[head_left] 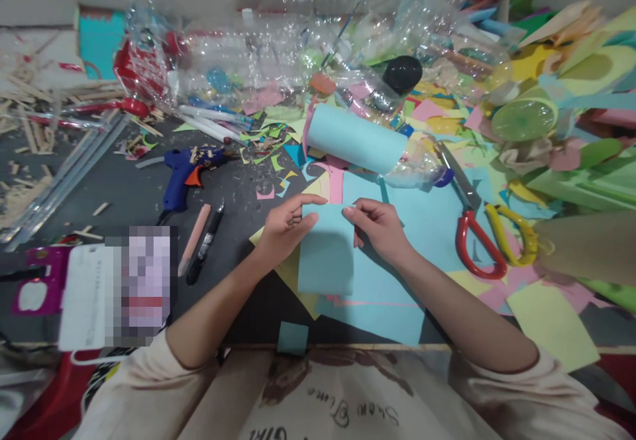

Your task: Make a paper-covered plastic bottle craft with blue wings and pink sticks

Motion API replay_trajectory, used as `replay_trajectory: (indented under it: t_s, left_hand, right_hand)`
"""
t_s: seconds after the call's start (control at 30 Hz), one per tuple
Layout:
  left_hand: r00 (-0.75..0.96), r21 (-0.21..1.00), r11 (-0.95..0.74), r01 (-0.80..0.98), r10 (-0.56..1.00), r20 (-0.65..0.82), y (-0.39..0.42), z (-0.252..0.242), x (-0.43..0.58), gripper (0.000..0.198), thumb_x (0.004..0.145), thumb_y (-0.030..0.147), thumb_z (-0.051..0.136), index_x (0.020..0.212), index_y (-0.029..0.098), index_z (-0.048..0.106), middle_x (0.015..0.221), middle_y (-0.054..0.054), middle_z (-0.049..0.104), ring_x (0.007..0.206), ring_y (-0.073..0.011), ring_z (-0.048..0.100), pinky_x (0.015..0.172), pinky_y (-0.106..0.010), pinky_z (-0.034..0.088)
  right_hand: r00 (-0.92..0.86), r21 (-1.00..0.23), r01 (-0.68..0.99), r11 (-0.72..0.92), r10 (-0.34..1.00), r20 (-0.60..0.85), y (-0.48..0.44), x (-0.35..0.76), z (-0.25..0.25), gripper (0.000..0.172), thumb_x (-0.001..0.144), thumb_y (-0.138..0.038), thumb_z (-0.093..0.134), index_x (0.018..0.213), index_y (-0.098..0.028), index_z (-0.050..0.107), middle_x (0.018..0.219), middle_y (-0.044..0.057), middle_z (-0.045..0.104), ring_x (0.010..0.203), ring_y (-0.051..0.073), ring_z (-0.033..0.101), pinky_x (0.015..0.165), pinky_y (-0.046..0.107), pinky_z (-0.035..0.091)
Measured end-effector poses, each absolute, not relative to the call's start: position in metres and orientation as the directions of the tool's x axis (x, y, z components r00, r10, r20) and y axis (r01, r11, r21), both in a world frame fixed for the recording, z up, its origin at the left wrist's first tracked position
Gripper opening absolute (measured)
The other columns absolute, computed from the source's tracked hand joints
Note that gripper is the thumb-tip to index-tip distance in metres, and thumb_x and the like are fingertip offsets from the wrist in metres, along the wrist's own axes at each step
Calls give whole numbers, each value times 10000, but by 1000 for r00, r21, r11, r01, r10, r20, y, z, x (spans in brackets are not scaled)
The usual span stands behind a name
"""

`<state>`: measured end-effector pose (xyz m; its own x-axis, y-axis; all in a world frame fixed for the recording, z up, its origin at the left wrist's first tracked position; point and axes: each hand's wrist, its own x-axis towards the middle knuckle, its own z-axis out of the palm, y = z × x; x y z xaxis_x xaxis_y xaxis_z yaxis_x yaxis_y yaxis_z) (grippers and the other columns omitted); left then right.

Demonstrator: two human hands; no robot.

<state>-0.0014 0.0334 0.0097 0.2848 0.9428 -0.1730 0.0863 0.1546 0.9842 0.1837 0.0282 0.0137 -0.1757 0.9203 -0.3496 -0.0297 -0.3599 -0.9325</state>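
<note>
Between my two hands is a small light-blue paper piece [325,254], held by its upper edge. My left hand [288,224] pinches the upper left corner between thumb and forefinger. At the upper right corner, the thumb and fingers of my right hand [376,226] close on the same piece. Beneath it lies a larger light-blue sheet [417,241] over yellow and pink paper. Just beyond my hands rests a plastic bottle wrapped in light-blue paper [358,138], lying on its side with a purple cap [442,176].
Red-handled scissors [481,244] lie right, beside a yellow-handled tool [514,234]. A blue glue gun [181,175], a black marker [205,244] and a pink stick [195,238] lie left. Clear plastic bottles [238,49] crowd the back; paper scraps fill the right. A white power strip [87,294] sits front left.
</note>
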Motion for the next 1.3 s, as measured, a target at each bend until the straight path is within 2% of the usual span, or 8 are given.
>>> replay_trajectory:
  t_s: [0.13,0.27,0.47,0.63,0.73,0.9,1.13,1.3]
  left_hand:
    - [296,981,181,73,935,-194,33,9,-2,289,800,453,662,953,209,686,545,54,402,459,-77,277,443,-221,188]
    - [335,985,140,101,927,-166,32,10,-3,303,824,475,644,942,198,681,510,69,358,442,-73,229,436,-229,168]
    - [436,986,29,162,894,-98,29,14,-1,208,857,368,607,926,180,662,515,81,395,440,-62,281,440,-205,236]
    - [472,978,183,96,857,-207,31,13,-2,500,821,322,631,1287,202,496,664,43,614,508,-82,478,477,-178,347]
    - [497,972,223,75,837,-231,34,13,-6,560,789,305,672,1314,250,485,709,29,652,562,-115,556,504,-194,405]
    - [314,978,195,69,926,-207,43,13,-12,453,720,301,750,1147,229,617,797,1,651,665,-131,612,539,-197,435]
    - [-82,997,71,-40,994,-74,52,3,-14,371,666,237,770,996,216,603,631,75,496,538,-67,506,540,-179,427]
    - [-48,999,32,-28,998,-33,42,-2,-4,395,712,224,718,1063,246,539,686,66,557,586,-76,565,566,-180,466]
  right_hand:
    - [-176,-935,-17,-356,921,-347,28,184,14,521,667,-662,707,514,-217,483,341,-54,483,305,92,444,362,225,322]
    - [-256,-939,58,-340,904,-343,29,187,12,472,700,-651,675,596,-208,550,394,-68,466,345,95,447,384,227,341]
    - [-404,-973,184,-140,892,-204,28,189,12,339,822,-458,602,616,-193,555,560,-42,502,498,87,443,464,220,358]
    - [-140,-982,129,-138,978,-156,26,191,9,338,804,-459,632,602,-201,547,545,-52,440,451,80,381,375,211,345]
    - [76,-991,62,-122,990,-117,28,197,8,337,788,-475,673,609,-209,567,547,-59,410,434,80,365,324,207,358]
    - [255,-999,-29,-13,967,-20,31,209,7,335,790,-467,705,602,-217,584,504,-70,416,383,72,399,311,209,366]
    - [239,-998,-54,7,971,-6,32,206,8,312,785,-470,722,638,-216,616,444,-80,501,328,90,501,332,229,371]
    - [335,-998,19,56,940,59,33,207,5,328,809,-492,693,655,-217,605,425,-78,530,322,94,487,355,235,370]
